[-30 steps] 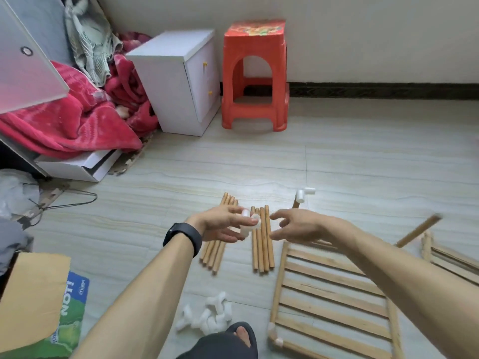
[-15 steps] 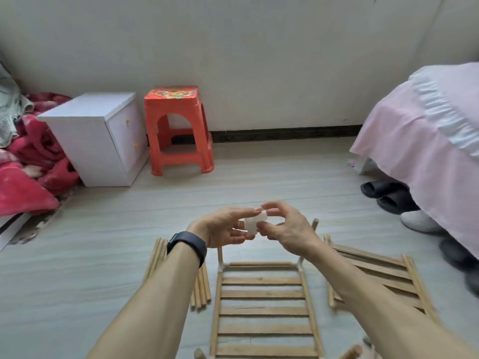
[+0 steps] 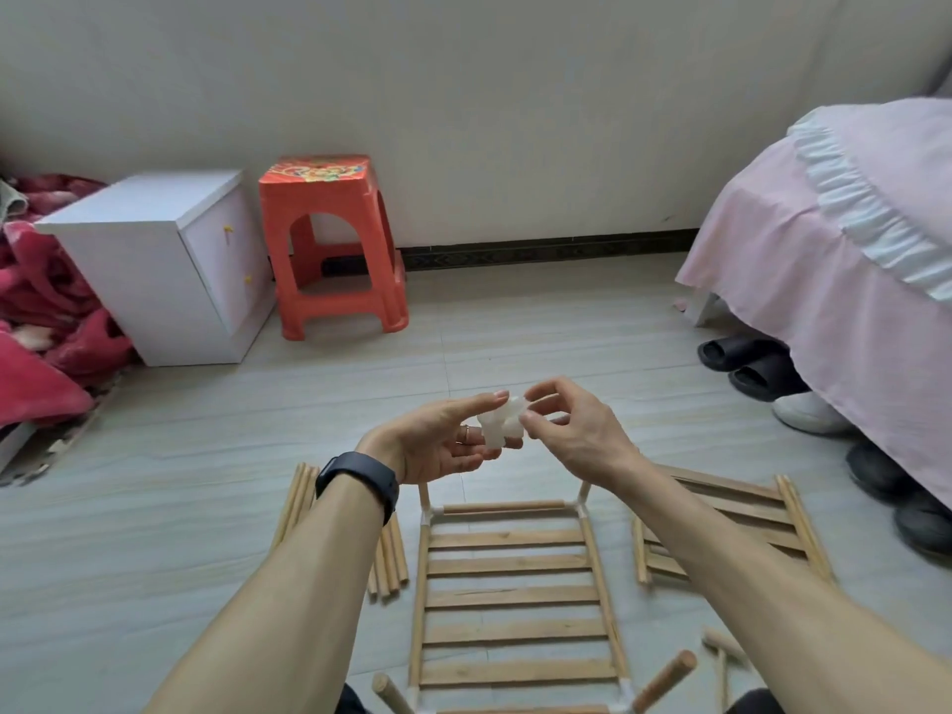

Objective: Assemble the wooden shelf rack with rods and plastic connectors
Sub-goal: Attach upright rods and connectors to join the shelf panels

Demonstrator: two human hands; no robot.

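Both hands are raised over the floor with white plastic connectors (image 3: 498, 427) between them. My left hand (image 3: 443, 445) cradles them palm up, fingers loosely bent under them. My right hand (image 3: 572, 430) pinches one connector at its right side with thumb and fingertips. Below lies a slatted wooden shelf panel (image 3: 510, 595) with white connectors and short rods at its corners. A second slatted panel (image 3: 742, 523) lies to the right, partly behind my right arm. A bundle of loose wooden rods (image 3: 386, 564) lies to the left, partly hidden by my left arm.
An orange plastic stool (image 3: 329, 249) and a white bedside cabinet (image 3: 159, 265) stand against the far wall. A bed with a pink cover (image 3: 845, 260) fills the right, with dark slippers (image 3: 747, 360) and shoes beneath. Red blankets (image 3: 36, 322) pile up at the left.
The view swung right, from the rods to the shelf panel and bed. My hands rose together; the right hand, free a second ago, now pinches a connector held in the left.
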